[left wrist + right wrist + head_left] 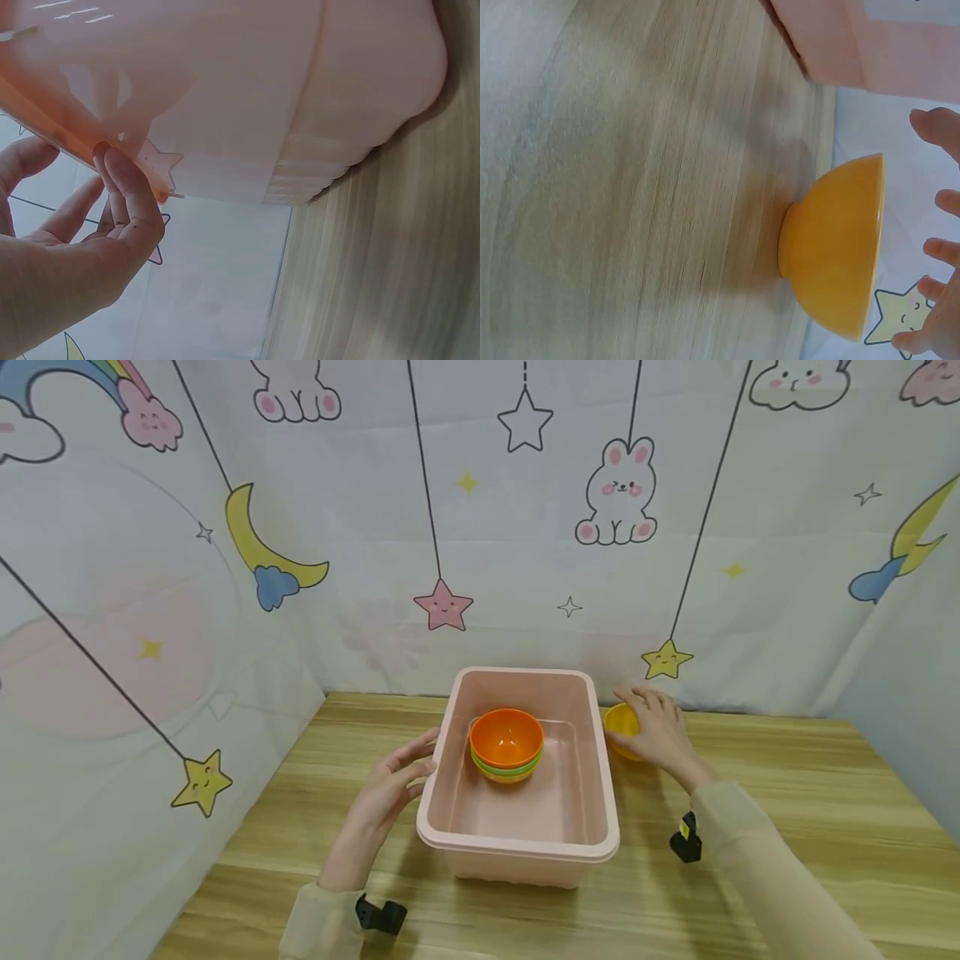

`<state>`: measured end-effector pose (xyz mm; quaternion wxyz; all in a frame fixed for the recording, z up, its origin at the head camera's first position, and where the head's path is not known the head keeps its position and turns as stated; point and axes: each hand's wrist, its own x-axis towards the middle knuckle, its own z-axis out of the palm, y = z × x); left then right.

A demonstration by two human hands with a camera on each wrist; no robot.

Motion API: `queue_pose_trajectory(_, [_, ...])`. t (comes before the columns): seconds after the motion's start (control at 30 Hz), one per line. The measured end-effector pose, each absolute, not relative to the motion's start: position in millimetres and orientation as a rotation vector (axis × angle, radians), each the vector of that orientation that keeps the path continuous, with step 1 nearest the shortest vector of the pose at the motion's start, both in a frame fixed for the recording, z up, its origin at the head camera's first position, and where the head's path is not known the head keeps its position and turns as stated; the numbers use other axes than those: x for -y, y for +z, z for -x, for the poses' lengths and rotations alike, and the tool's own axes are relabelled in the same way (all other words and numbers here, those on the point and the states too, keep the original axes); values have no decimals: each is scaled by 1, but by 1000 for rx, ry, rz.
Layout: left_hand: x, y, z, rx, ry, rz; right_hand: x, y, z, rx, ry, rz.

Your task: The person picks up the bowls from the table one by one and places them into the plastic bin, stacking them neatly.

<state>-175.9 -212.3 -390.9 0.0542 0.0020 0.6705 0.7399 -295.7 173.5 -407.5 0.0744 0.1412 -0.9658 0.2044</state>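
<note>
A pink plastic bin (517, 852) stands on the table with a stack of bowls inside. An orange bowl (507, 739) tops that stack, with a green bowl (504, 770) and a yellow one under it. My left hand (392, 781) is at the bin's left side; in the left wrist view its fingertips (124, 172) touch the outer wall near the rim. Right of the bin, a yellow bowl (832, 247) sits upright on the table. My right hand (656, 735) hovers over it, fingers spread, apart from its rim in the right wrist view.
The wood-grain table (787, 827) extends on both sides of the bin. A white cloth (360, 527) with cartoon stars, moons and rabbits hangs behind and to the left. Black wrist mounts (382, 916) show on both sleeves.
</note>
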Motion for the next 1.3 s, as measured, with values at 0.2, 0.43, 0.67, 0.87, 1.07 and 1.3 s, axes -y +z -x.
queue_pose_trajectory(0.2, [213,-391,176,-2039,2245,3,-174,-411,300,2981,572,-396])
queue_pose_trajectory(0.43, [213,-390,176,-2049,2240,0,-170,-414,304,3004,594,-375])
queue_pose_trajectory(0.67, [212,-391,177,-2037,2244,-6,-169,-416,307,3028,579,-320])
queue_pose_trajectory(0.87, [212,-391,177,-2028,2250,-13,-171,-416,309,3043,573,-315])
queue_pose_trajectory(1.07, [212,-391,177,-2023,2259,-9,-174,-418,311,3062,558,-323])
queue_pose_trajectory(1.3, [213,-392,177,-2033,2254,2,-178,-424,311,3077,542,-323])
